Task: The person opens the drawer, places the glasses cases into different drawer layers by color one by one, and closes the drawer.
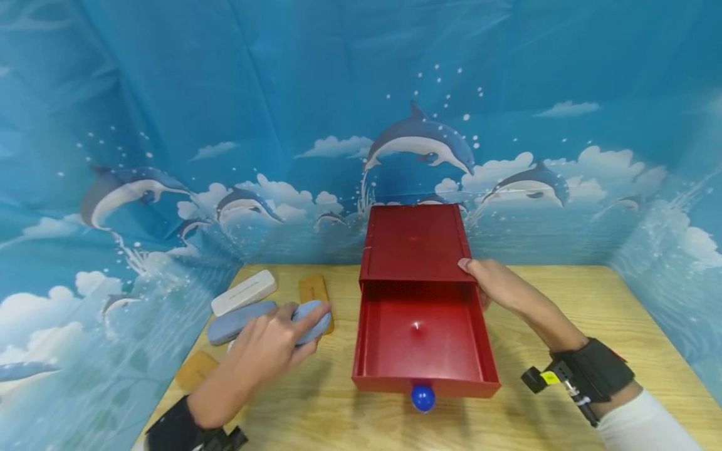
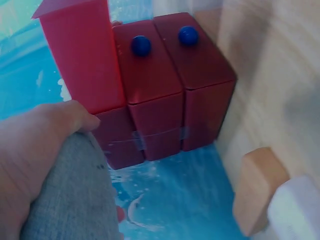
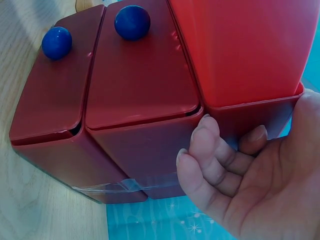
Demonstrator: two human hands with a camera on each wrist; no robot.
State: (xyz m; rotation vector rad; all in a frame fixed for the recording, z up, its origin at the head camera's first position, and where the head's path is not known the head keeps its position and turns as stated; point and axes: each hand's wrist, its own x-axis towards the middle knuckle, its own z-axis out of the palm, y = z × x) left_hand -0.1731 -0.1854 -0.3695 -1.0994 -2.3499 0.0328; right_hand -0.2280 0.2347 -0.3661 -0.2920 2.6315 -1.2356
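Note:
A red drawer unit [image 1: 418, 241] stands on the table with its top drawer [image 1: 417, 338] pulled far out, a blue knob [image 1: 423, 398] on its front. My right hand [image 1: 499, 285] holds the unit's right side, thumb over the top edge and curled fingers [image 3: 205, 155] against the side wall. To the left, my left hand [image 1: 271, 341] grips a blue-grey rounded oblong case [image 1: 313, 321] from above. Its surface looks like cloth in the left wrist view, with faint print near the thumb. Two lower drawers, also with blue knobs [image 2: 141, 45], are closed in the wrist views.
Left of the unit lie a white oblong case [image 1: 244, 292], another blue-grey one [image 1: 239, 321] and two orange-brown ones, one behind the left hand [image 1: 313, 289] and one by the forearm [image 1: 195, 371]. A dolphin-print backdrop [image 1: 316, 125] encloses the wooden table [image 1: 316, 401].

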